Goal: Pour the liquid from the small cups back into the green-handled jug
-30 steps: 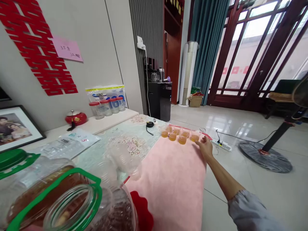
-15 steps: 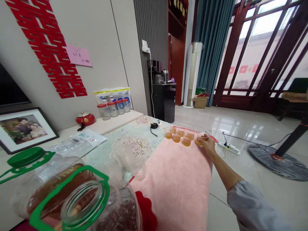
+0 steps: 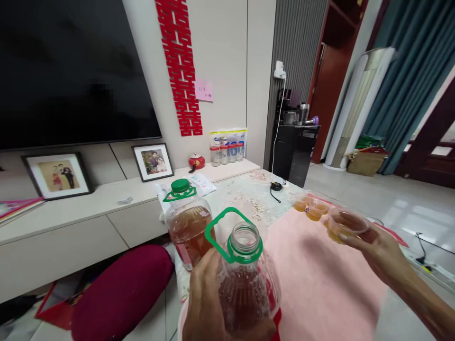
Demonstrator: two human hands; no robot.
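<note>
My left hand (image 3: 206,298) is wrapped round the side of a clear plastic jug (image 3: 245,293), which is uncapped, has a green handle and holds reddish-brown liquid. My right hand (image 3: 373,251) grips a small clear plastic cup (image 3: 346,226) of amber liquid by its side, above the pink cloth (image 3: 320,284). Beyond it, several similar cups (image 3: 314,210) with amber liquid stand at the far end of the cloth. Left of the held jug, a second jug (image 3: 190,227) with a green cap holds brown liquid.
A coiled black cord (image 3: 276,186) lies on the floral tablecloth (image 3: 249,199). Glass jars (image 3: 227,154) with red lids and a red pot (image 3: 196,161) stand on the white cabinet (image 3: 106,203) by picture frames. A maroon cushioned seat (image 3: 124,293) is at lower left.
My view has turned left. My right hand has brought a cup nearer from the far end of the cloth. My left hand has come into view, holding the open jug.
</note>
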